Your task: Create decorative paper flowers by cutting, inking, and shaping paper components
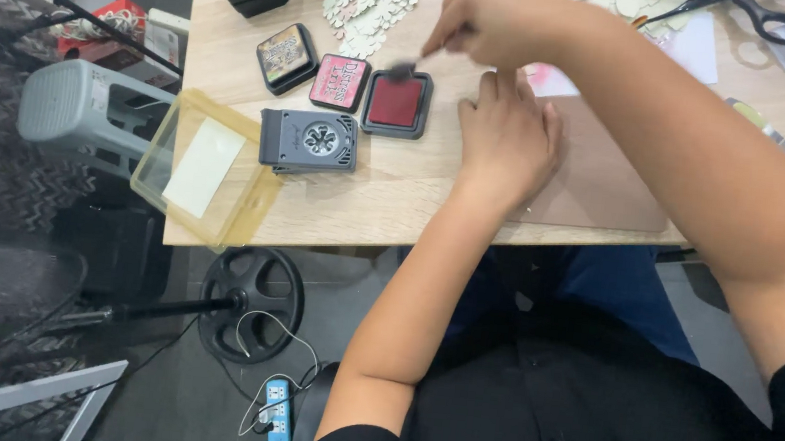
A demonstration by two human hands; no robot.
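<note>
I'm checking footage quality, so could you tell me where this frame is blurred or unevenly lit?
Head view: the right hand and its dauber over the red ink pad are motion-blurred; the left hand is sharper; the table is evenly lit, the floor below dim and smeared.

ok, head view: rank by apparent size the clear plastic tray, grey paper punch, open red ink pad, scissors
1. clear plastic tray, largest.
2. grey paper punch.
3. open red ink pad.
The scissors are cut off by the top edge, so they cannot be ranked. The right hand holds a dauber on the pad.
</note>
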